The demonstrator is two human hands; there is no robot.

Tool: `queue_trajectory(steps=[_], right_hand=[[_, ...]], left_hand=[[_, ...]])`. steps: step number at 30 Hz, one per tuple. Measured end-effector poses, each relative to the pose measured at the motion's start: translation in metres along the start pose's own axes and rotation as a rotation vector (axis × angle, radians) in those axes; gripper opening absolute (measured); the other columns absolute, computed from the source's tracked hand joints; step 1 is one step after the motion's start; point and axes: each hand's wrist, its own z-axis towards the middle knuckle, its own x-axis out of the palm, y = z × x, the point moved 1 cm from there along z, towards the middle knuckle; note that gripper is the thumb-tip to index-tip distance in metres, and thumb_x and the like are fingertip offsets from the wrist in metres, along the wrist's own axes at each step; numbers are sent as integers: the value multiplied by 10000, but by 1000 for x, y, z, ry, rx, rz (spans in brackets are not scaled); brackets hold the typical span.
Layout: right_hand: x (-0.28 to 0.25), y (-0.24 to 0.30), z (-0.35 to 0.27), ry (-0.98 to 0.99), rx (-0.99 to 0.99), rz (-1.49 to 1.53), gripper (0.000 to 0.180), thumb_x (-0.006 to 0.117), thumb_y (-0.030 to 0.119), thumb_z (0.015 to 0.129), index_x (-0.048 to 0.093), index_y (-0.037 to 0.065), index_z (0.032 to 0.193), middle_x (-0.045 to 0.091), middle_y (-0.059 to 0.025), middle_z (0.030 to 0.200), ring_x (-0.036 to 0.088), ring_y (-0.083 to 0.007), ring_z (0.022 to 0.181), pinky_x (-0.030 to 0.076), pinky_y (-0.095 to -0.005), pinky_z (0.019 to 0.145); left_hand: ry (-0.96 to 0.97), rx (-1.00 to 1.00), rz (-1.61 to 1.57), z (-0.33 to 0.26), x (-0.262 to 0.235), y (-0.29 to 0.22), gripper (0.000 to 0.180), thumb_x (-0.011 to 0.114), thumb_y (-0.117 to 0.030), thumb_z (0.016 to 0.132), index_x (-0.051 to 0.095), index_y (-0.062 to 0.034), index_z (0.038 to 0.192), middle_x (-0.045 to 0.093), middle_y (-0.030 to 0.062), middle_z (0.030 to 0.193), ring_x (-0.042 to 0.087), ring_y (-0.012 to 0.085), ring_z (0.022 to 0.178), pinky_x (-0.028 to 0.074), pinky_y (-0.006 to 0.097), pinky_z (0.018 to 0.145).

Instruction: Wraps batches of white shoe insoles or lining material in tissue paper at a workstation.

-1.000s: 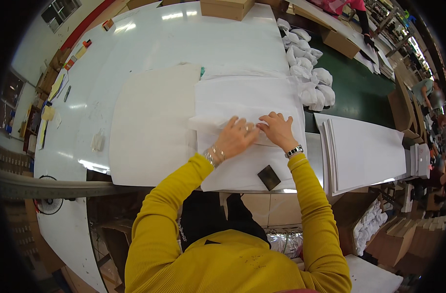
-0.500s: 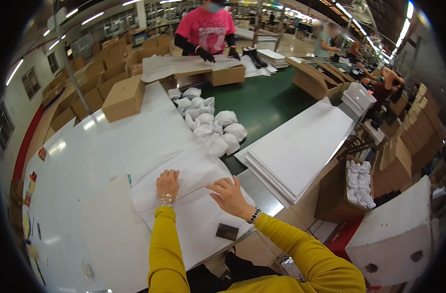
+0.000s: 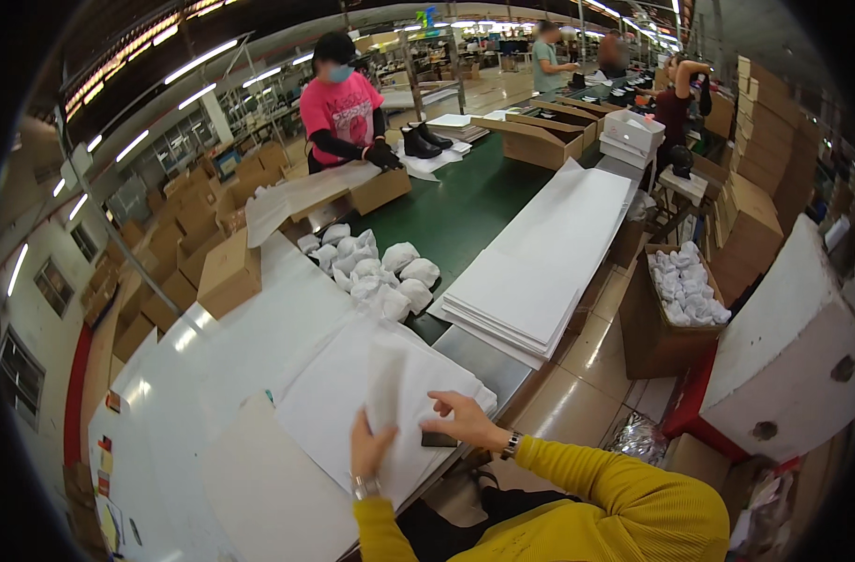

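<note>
My left hand [image 3: 371,448] is closed round the lower end of a thin white sheet of paper [image 3: 385,375], which stands up loosely rolled and is smeared by motion. To its right, my right hand [image 3: 467,420] hovers with fingers apart and slightly bent, holding nothing I can see. Both hands are above a stack of white paper sheets [image 3: 329,403] at the near edge of the table. A small dark rectangular block [image 3: 437,439] lies on this stack, partly covered by my right hand. Several white paper-wrapped bundles [image 3: 380,272] are heaped just beyond the stack.
A tall pile of white sheets [image 3: 540,253] lies to the right, along the green belt [image 3: 465,201]. Across it, a person in pink [image 3: 338,112] handles paper at a cardboard box [image 3: 380,192], near black boots [image 3: 423,142]. A carton of white bundles [image 3: 666,337] stands at right.
The thin sheet that lay flat under my hands is now lifted and rolled upright in my left hand. My right hand is closer to the dark block. The view has turned rightward.
</note>
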Motion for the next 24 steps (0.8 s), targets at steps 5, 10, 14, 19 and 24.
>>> queue_trajectory(steps=[5,10,14,19,24], right_hand=[[15,8,-44,492,516,917,493,736,361,773,590,21,1098,636,-73,970,597,-193,863,491,-337,764],[48,-34,-62,250,429,554,385,737,258,774,605,12,1040,637,-62,954,590,-203,886,482,-320,791],[14,15,-52,254,-659,-129,377,701,153,752,627,110,1119,621,-50,1122,576,-218,1022,453,-337,904],[3,55,-59,535,-724,-421,579,661,240,799,459,140,1332,319,-57,1471,130,-281,1417,8,-566,1112],[-9,66,-69,508,-742,-444,763,504,652,813,425,133,1367,251,-55,1506,77,-309,1420,-175,-630,1026]], left_hand=[[392,-428,-603,-119,48,35,431,687,-84,748,554,-2,1150,640,76,974,617,189,847,499,321,752],[299,-497,-748,-151,61,21,330,642,-118,818,569,-4,1119,649,57,965,635,183,825,509,310,733],[175,-462,-667,-147,55,27,292,606,-109,854,566,3,1120,651,62,963,640,173,826,517,291,711],[80,-371,-662,-137,46,39,346,445,-24,851,524,4,1187,602,103,1101,616,194,939,510,317,788],[64,-223,-952,-147,40,22,398,374,-209,927,499,5,1239,532,130,1235,505,222,1141,390,371,997]])
